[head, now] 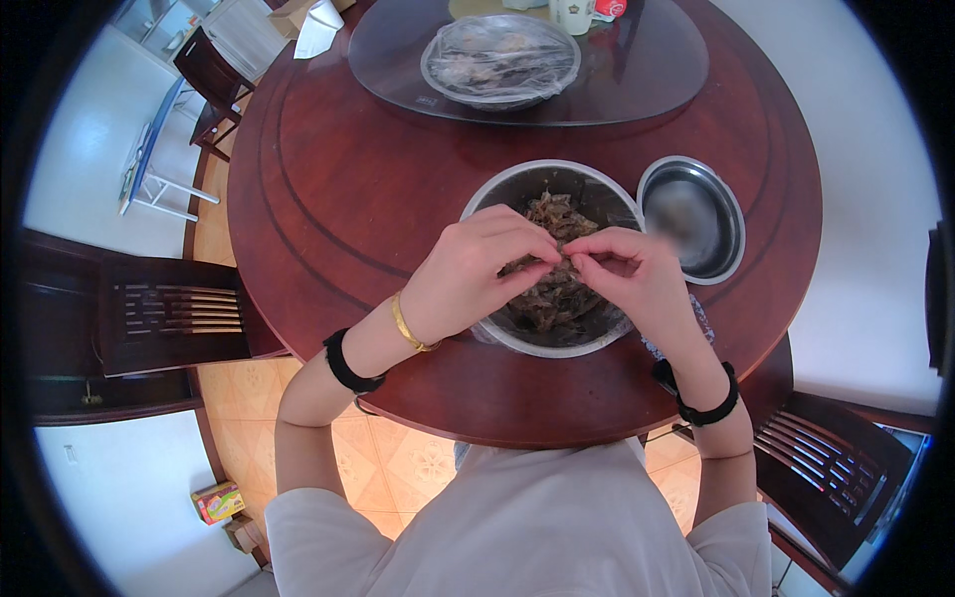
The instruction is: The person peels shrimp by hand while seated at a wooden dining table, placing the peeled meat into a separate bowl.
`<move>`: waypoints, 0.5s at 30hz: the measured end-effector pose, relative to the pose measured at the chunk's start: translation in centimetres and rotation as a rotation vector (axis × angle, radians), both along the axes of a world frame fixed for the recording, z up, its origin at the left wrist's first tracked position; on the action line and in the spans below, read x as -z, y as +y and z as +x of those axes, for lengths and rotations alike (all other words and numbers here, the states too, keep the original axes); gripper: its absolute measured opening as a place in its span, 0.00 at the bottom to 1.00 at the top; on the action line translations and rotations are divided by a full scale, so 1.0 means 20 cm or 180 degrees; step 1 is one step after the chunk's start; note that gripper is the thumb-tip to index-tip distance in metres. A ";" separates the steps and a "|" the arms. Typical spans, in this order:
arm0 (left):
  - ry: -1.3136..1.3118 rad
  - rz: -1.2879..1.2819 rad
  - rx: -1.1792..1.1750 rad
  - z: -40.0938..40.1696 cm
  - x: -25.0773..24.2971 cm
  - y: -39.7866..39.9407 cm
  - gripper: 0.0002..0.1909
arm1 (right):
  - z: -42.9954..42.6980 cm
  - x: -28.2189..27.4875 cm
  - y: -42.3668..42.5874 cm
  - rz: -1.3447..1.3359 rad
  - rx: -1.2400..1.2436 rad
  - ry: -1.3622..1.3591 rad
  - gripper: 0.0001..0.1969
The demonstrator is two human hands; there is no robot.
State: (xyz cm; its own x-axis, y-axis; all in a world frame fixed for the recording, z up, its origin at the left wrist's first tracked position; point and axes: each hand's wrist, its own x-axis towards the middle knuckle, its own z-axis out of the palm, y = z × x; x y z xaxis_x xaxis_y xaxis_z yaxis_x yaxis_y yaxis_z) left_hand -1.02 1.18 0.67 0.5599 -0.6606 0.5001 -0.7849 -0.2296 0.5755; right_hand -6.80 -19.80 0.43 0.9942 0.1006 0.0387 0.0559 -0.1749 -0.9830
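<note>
A large round metal bowl [548, 163] stands near the front edge of the table and holds a heap of brown, translucent scraps [556, 298], perhaps shrimp or shells. Over this bowl, my left hand [485, 257] and my right hand [634, 272] meet at the fingertips. Both pinch something very small between them; what it is cannot be told. To the right of the large bowl, beside my right hand, is a smaller metal bowl [727, 224] with a blurred pale item inside. A blue-and-white patterned thing [701, 319] lies partly hidden under my right wrist.
Farther back on the round wooden table [373, 179], a glass turntable [634, 89] carries a bowl covered in plastic film [500, 60] and a white cup [573, 15]. White paper [319, 30] lies at the back left. Wooden chairs [179, 317] flank the table.
</note>
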 end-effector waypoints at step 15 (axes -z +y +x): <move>0.3035 -0.0214 -0.0113 0.01 0.01 0.04 0.10 | -0.01 -0.01 0.02 -0.0991 -0.0318 -0.1595 0.08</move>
State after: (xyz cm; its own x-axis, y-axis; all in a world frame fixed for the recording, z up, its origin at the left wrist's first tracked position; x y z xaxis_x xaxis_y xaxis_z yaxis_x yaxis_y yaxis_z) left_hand -0.75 1.89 0.54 0.7703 -0.6219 -0.1406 0.0279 -0.1874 0.9819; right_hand -7.06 -19.44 0.55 0.8476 0.2745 0.4541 0.5305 -0.4205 -0.7360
